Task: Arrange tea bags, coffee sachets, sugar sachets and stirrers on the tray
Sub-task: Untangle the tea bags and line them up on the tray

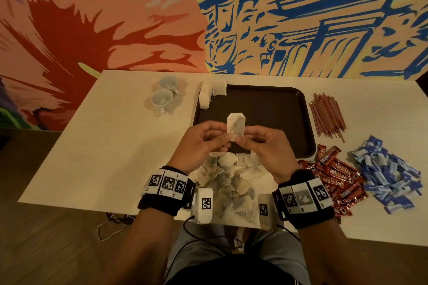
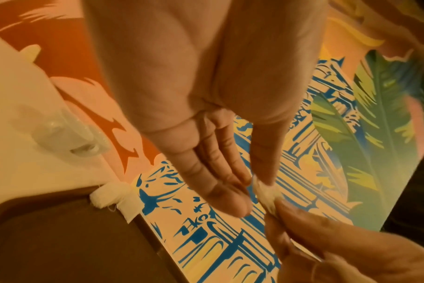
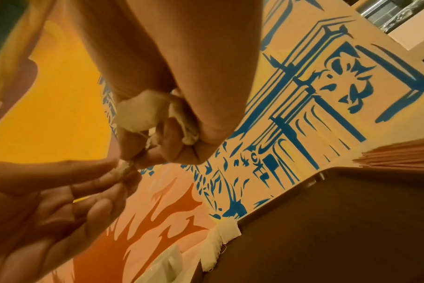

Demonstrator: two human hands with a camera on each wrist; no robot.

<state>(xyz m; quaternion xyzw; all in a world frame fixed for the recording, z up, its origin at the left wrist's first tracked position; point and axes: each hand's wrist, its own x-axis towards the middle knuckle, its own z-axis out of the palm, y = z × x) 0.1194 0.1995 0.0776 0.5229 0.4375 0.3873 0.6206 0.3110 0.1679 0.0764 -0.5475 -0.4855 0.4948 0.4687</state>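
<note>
Both hands held one pale, paper tea bag (image 1: 236, 126) with a pointed folded top above the near edge of the dark brown plastic tray (image 1: 278, 109). The left hand (image 1: 203, 143) pinched its lower left edge between thumb and fingertips, and the right hand (image 1: 266, 146) pinched its lower right edge, with a little more bag or tag bunched in its curled fingers. The bag stood upright, long axis running away from the person, folded top pointing toward the far edge of the table.

A row of white tea bags (image 1: 206, 95) already stood along the tray's far left corner. The loose heap of tea bags (image 1: 231, 176) lay at the table's near edge, the red coffee sachets (image 1: 333, 178) and blue sugar sachets (image 1: 389, 173) toward the near right corner, and the reddish-brown stirrers (image 1: 326, 115) just beside the tray's right edge.

My worry was the thin paper: opposed pulls could tear it and spill tea. The string might also snag on the heap, and a careless set-down could topple the standing row
</note>
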